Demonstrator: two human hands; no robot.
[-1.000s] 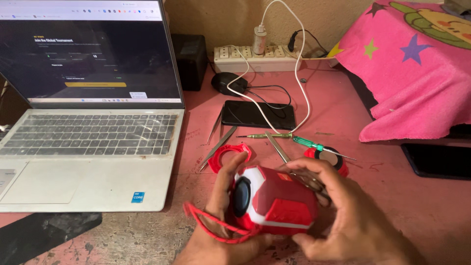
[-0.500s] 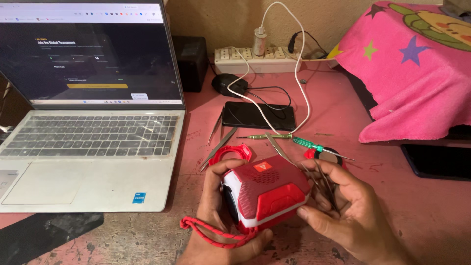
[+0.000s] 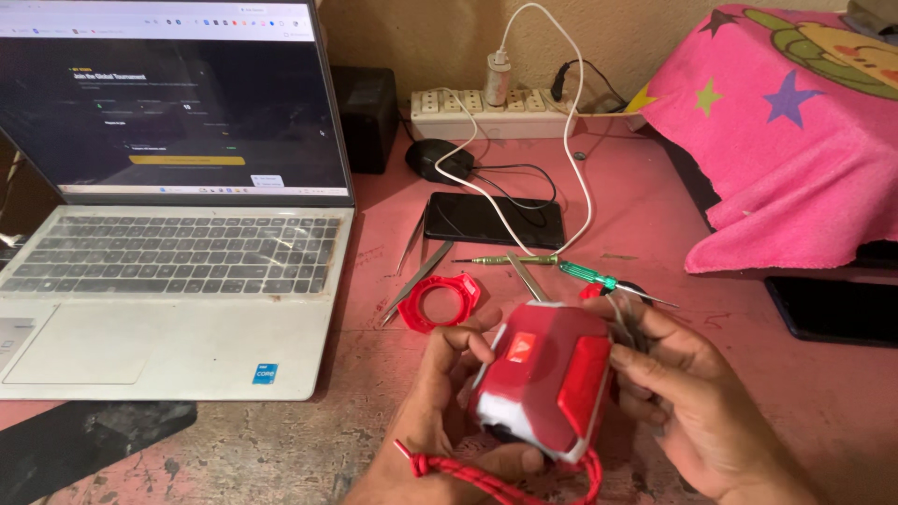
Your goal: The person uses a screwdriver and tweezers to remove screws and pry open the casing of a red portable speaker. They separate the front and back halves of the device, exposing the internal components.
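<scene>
Both my hands hold a small red and white box-shaped speaker (image 3: 547, 379) with a red cord (image 3: 486, 477) hanging from it. My left hand (image 3: 449, 402) cups its left side and underside, thumb against the front. My right hand (image 3: 683, 402) grips its right side, with thin wires and a dark part between the fingers. A loose red ring-shaped cover (image 3: 440, 301) lies on the pink table just beyond my left hand.
An open silver laptop (image 3: 168, 271) fills the left. Tweezers (image 3: 412, 281), a green-handled screwdriver (image 3: 585, 274), a black phone (image 3: 494, 221) on a white cable, a mouse (image 3: 438, 159) and a power strip (image 3: 505, 108) lie behind. A pink starred cloth (image 3: 786, 140) covers something at the right.
The speaker has been turned in my hands: its dark round face pointed left before, now its red top and side face me. The view has shifted slightly.
</scene>
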